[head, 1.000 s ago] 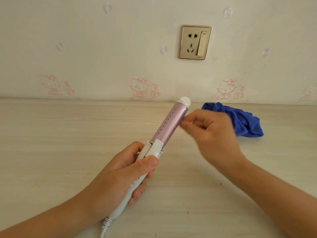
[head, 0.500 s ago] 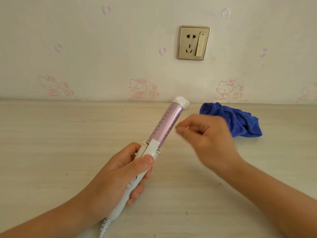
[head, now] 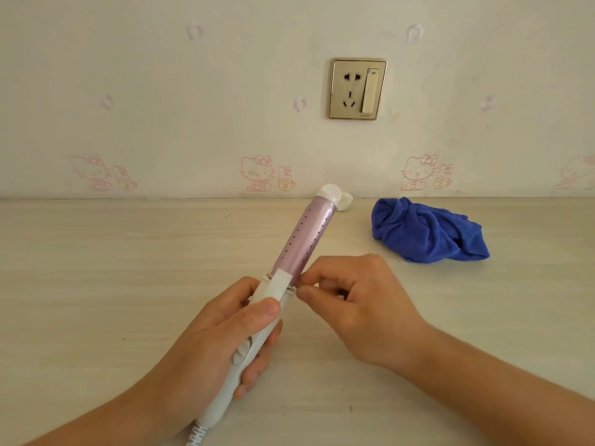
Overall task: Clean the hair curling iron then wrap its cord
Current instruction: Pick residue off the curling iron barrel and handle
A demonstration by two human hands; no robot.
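The left hand (head: 206,342) grips the handle of the curling iron (head: 306,239), held left of the blue cloth (head: 428,233), the right hand (head: 363,310) pinches at its barrel base, so cleaning seems unfinished and the cord (head: 194,437) not yet wrapped

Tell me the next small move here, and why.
Probably reach the right hand for the blue cloth: its fingers only pinch at the barrel's base, the left hand grips the curling iron by its handle, and the cloth lies untouched on the table.
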